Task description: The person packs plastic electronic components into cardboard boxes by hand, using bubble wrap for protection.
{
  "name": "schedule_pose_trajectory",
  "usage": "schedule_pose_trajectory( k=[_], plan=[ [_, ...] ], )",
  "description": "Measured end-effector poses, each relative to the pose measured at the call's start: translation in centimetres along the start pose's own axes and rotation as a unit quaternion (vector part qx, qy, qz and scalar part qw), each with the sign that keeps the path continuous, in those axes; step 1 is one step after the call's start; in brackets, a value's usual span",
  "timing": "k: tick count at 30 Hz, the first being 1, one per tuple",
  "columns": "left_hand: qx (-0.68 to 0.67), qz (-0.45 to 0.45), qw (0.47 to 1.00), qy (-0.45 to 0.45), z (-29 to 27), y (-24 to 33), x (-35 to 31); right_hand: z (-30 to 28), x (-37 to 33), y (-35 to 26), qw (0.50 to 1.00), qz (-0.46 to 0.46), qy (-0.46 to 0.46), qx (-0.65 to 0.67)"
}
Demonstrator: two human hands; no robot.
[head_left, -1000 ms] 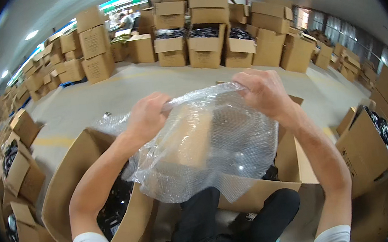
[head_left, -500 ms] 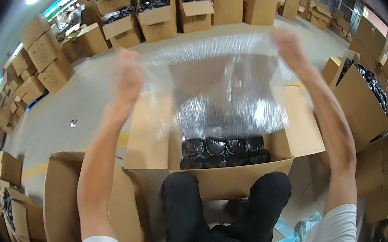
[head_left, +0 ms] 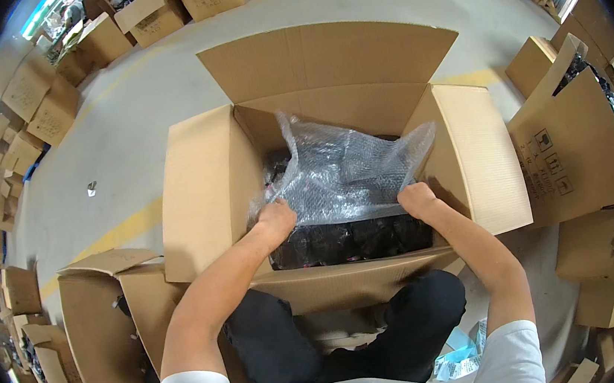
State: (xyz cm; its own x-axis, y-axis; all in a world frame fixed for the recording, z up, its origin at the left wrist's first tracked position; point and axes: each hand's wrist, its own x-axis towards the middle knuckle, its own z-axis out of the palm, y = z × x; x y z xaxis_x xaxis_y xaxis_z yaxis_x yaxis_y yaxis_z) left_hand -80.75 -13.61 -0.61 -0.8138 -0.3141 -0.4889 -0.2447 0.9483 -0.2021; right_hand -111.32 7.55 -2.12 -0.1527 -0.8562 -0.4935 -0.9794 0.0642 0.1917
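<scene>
A clear sheet of bubble wrap point(head_left: 346, 169) lies spread inside the open cardboard box point(head_left: 361, 279) in front of my knees. My left hand point(head_left: 277, 217) is closed on its near left corner, and my right hand point(head_left: 418, 200) grips the near right corner. The sheet's far side slopes up against the box's inner walls. Under it sit rounded bundles in black plastic point(head_left: 353, 240), uncovered along the near wall and partly showing at the far left. The box's far flap and both side flaps are folded outward.
Close on my left stands another open carton point(head_left: 101, 333) with dark items inside. More cartons point(head_left: 567, 142) with black plastic contents crowd the right. Stacked boxes point(head_left: 51, 106) line the far left and back. Pale blue printed film point(head_left: 459, 355) lies by my right thigh.
Both hands have come down and closer from raised, outstretched arms, bringing the bubble wrap from the air into the box. The view has tilted further downward.
</scene>
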Motion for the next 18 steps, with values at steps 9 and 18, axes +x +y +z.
schedule_pose_trajectory(
  k=[9,18],
  plan=[
    [-0.105,0.050,0.988,-0.098,1.8,1.9,0.5,2.6,-0.8,0.5,0.999,-0.033,-0.021,0.030],
    [-0.085,0.081,0.985,-0.124,14.4,2.5,3.8,1.5,0.0,-1.9,0.974,-0.105,-0.176,0.097]
  ],
)
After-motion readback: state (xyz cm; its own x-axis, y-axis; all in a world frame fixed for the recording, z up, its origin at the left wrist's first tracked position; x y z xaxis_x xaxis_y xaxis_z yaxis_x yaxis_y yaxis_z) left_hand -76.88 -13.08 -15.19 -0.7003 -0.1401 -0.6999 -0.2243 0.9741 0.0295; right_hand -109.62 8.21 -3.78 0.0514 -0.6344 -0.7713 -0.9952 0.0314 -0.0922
